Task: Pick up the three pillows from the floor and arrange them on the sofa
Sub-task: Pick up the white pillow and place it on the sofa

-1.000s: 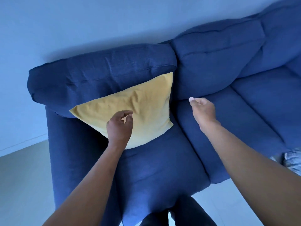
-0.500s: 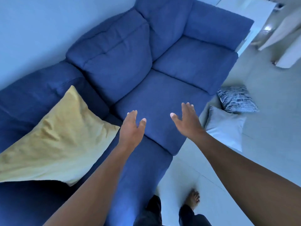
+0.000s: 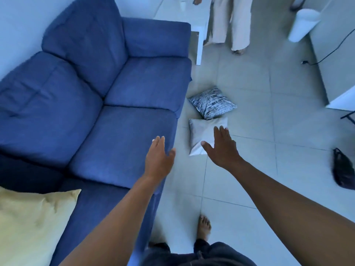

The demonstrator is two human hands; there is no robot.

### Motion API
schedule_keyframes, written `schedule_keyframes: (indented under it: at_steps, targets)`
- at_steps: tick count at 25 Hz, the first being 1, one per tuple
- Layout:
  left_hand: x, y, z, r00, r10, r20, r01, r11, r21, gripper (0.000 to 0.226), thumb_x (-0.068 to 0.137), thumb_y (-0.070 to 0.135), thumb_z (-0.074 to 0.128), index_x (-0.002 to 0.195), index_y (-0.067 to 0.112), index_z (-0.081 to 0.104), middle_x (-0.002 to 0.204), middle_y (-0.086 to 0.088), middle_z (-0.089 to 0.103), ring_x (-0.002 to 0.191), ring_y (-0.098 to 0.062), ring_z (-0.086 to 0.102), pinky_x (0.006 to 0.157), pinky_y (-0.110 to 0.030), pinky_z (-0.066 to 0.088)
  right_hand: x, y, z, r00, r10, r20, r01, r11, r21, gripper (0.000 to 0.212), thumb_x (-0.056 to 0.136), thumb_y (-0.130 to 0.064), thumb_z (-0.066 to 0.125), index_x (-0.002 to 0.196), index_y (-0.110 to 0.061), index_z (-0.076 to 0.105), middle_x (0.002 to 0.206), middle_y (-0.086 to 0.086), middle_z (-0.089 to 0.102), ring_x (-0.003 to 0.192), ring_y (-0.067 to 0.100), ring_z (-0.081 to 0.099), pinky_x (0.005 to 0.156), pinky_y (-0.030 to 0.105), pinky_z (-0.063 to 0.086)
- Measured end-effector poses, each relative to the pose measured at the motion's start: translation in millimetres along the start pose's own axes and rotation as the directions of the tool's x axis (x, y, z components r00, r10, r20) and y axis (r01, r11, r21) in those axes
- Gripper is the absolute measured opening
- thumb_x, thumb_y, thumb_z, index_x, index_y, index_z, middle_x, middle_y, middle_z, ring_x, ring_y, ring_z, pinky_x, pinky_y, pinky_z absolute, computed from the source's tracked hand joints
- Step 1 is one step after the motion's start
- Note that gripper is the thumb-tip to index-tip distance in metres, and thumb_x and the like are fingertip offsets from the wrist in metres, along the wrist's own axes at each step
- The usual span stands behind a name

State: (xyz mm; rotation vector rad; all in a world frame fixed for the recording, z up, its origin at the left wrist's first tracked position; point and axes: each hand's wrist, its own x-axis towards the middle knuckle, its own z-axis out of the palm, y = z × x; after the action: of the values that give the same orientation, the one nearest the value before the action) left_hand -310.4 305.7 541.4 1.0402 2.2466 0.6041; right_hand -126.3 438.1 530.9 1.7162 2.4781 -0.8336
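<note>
The tiled floor (image 3: 249,116) spreads beyond and to the right of both sets of fingertips. The blue sofa (image 3: 107,96) fills the side to the left of the fingers, its seat cushions reaching right up under the left hand's fingertips. The yellow pillow (image 3: 32,223) rests on the sofa's near end, well behind the fingers and far to the left of the left forearm. A white table (image 3: 192,18) stands far past the fingertips, at the sofa's far arm, with another person's pale trouser legs (image 3: 230,22) just beside it.

The grey pillow (image 3: 203,135) lies flat on the floor directly beyond the right hand's thumb and partly hidden behind its fingers; whether the fingers touch it cannot be told. The patterned pillow (image 3: 212,102) lies on the floor just past the fingertips of the right hand, its near corner overlapping the grey pillow's far edge. A dark bag (image 3: 343,171) sits on the floor well off to the right of the right hand.

The right hand (image 3: 222,148) is empty, palm down, fingers held loosely together and the thumb splayed out to the left. The left hand (image 3: 158,158) is likewise empty, fingers extended and close together with the thumb apart, over the sofa's front edge. A bare foot (image 3: 204,227) stands on the tiles behind both hands.
</note>
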Motion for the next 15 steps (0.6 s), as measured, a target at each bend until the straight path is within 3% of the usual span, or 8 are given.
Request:
schedule_keyframes:
  at_steps: [6,15]
  targets:
    - [42.5,77.4,51.5,0.995,0.044,0.084,-0.048,0.998,0.038,0.072,0.107,0.034,0.049,0.168,0.009,0.019,0.177,-0.007,0.015,0.164,-0.021,0.008,0.129,-0.038,0.013,32.7,78.5,-41.4,0.993,0.115,-0.023,-0.113,0.99,0.082,0.083,0.103,-0.053,0.047,0.162,-0.005,0.015,0.173,0.017,0.009,0.161,0.032,0.001,0.122,0.057,0.021]
    - [176.2,113.6,92.4,0.98,0.048,0.194,-0.068,0.993,0.095,0.07,0.105,0.034,0.05,0.166,0.01,0.025,0.176,-0.008,0.019,0.163,-0.021,0.013,0.129,-0.041,0.018,140.0,117.9,-51.8,0.98,0.198,0.028,-0.2,0.969,0.145,0.083,0.103,-0.053,0.047,0.164,-0.007,0.013,0.174,0.015,0.007,0.161,0.03,-0.002,0.123,0.057,0.016]
